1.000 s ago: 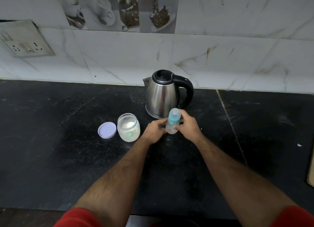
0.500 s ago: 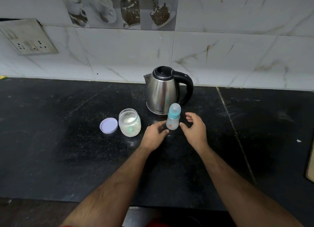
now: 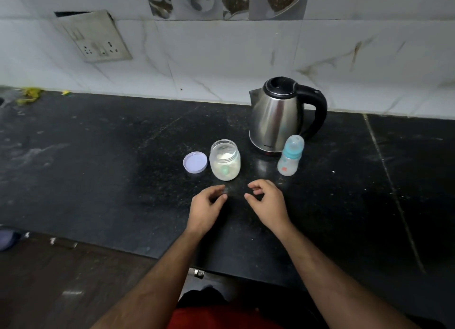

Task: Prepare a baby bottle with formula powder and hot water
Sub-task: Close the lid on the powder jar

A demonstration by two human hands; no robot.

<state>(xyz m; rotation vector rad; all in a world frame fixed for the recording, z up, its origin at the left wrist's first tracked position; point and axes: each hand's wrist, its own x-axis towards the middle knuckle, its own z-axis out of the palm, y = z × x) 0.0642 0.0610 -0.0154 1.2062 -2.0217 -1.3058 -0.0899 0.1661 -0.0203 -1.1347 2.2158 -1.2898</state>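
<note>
A small baby bottle (image 3: 290, 159) with a teal collar and clear cap stands upright on the black counter (image 3: 98, 171), just in front of a steel kettle (image 3: 275, 117) with a black handle. Left of the bottle stands an uncapped glass jar (image 3: 224, 160) of white powder with a green scoop inside. Its lilac lid (image 3: 195, 162) lies flat beside it. My left hand (image 3: 206, 206) and my right hand (image 3: 268, 200) hover over the counter nearer to me, both empty, fingers loosely curled and apart, clear of the bottle.
The tiled wall runs behind the counter with a socket plate (image 3: 98, 39) at upper left. Yellow-green scraps (image 3: 29, 96) lie at the counter's far left. The counter's front edge runs diagonally from left to lower middle, with dark floor below.
Both hands have let go of the bottle and drawn back toward me. The bottle stays standing by the kettle. The view has shifted left.
</note>
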